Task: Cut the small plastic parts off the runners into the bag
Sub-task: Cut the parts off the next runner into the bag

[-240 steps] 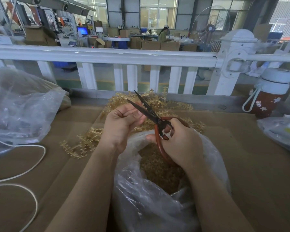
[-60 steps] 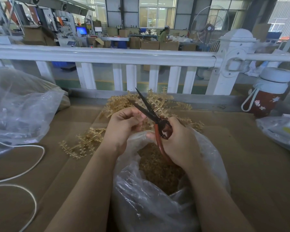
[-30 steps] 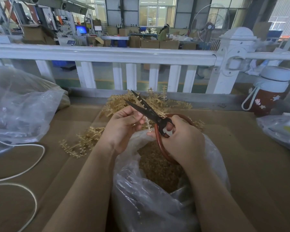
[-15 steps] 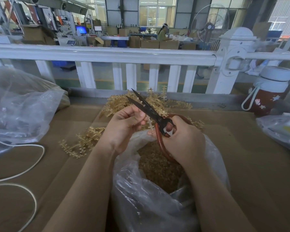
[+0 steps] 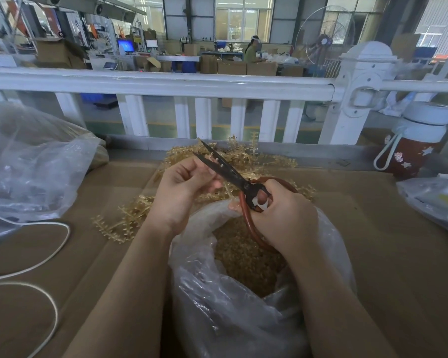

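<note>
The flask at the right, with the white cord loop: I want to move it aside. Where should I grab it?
Probably hook the white cord loop from the left, since it hangs free on the left side of the flask. Or wrap the red body from the front; it stands upright, and the railing blocks the far side.

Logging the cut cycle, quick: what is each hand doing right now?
Left hand: pinches a runner between the open blades.
Right hand: grips the scissors by the red handles, over the bag.

Bag (image 5: 243,319) at centre; runner pile (image 5: 233,161) at twelve, bottle (image 5: 414,140) at two, cord (image 5: 36,254) at nine.
</note>
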Motion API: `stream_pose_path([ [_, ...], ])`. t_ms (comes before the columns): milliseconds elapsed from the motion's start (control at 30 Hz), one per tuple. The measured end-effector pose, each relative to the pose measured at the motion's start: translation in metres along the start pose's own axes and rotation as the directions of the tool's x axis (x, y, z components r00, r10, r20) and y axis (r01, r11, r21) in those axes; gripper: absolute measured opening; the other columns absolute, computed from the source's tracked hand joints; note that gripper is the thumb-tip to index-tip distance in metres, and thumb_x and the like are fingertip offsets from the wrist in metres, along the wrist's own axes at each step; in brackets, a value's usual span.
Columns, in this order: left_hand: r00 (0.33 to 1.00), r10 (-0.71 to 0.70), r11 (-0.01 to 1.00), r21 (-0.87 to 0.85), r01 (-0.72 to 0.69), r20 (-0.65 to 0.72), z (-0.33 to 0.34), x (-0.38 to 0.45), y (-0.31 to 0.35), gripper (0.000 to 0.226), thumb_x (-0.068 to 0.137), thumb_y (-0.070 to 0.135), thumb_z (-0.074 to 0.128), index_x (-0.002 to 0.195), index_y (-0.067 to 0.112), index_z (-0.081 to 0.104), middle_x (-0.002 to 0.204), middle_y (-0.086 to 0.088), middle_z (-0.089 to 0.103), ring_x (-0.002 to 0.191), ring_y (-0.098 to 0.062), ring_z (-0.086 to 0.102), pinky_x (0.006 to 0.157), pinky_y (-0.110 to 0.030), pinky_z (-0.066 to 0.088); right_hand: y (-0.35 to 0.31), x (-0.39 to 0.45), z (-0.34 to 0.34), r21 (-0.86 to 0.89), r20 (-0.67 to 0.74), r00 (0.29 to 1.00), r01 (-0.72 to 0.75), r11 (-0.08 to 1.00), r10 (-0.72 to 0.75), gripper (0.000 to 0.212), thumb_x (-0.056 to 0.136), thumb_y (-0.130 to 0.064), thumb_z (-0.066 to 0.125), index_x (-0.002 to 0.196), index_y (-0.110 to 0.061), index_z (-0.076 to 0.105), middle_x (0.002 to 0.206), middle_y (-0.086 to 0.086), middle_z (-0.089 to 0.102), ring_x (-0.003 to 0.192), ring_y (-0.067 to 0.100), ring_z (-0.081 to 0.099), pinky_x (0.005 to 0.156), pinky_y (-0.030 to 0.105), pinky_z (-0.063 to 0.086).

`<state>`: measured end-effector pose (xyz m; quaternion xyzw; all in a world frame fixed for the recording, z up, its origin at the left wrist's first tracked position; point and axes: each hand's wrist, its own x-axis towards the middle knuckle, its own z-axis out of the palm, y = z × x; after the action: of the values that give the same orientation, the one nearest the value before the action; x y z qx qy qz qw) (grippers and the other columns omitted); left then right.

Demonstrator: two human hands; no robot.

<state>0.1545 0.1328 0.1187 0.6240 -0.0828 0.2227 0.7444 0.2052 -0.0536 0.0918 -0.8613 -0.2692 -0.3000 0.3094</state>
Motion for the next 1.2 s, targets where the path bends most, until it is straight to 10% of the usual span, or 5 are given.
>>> stream_pose_path([
  [1200,0.998,0.058,0.998,0.037,-0.058,0.002,-0.0013,0.0014,-0.0012,0.012,0.090,0.010,0.057,0.094,0.006,0.068,0.080,-0.006,0.073,0.070,-0.018,0.067,0.069,-0.025,0.055,0.0042,0.0011,0.0025,0.028,-0.049,0.998,0.047,0.999,-0.045,0.055,0.083,-0.073,0.049,0.072,-0.020,0.061,0.060,-0.012,0.059,0.051,0.008,0.055,0.048,0.027,0.050],
])
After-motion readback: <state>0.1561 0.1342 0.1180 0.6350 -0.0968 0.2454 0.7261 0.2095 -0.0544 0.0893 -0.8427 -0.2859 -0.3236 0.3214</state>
